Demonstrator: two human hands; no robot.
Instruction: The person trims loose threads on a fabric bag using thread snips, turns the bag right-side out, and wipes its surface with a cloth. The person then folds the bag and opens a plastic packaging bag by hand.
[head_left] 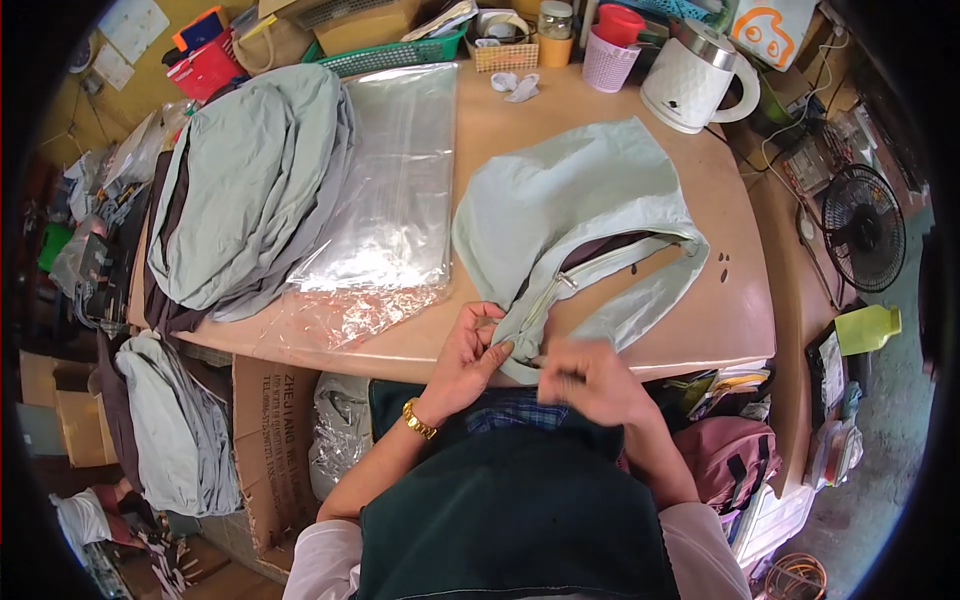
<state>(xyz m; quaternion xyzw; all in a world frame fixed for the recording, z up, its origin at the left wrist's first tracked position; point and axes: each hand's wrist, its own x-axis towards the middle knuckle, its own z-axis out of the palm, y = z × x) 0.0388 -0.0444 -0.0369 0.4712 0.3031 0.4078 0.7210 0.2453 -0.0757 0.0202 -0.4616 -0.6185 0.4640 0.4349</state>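
Note:
A pale grey-green fabric bag (580,190) lies on the tan table (620,350), its zipped opening and strap toward the front edge. My left hand (472,350), with a gold watch at the wrist, pinches the gathered fabric at the bag's near left end. Just right of it, my right hand (590,380) is closed and blurred by motion, close to the strap end; a small dark thing shows at its fingers, too unclear to name. The metal zipper pull (568,281) lies above my hands.
Clear plastic bags (385,200) and a pile of similar fabric bags (240,190) lie on the left. A white kettle (690,80), a pink cup (610,55) and baskets (390,55) line the back. A black fan (863,228) stands at the right.

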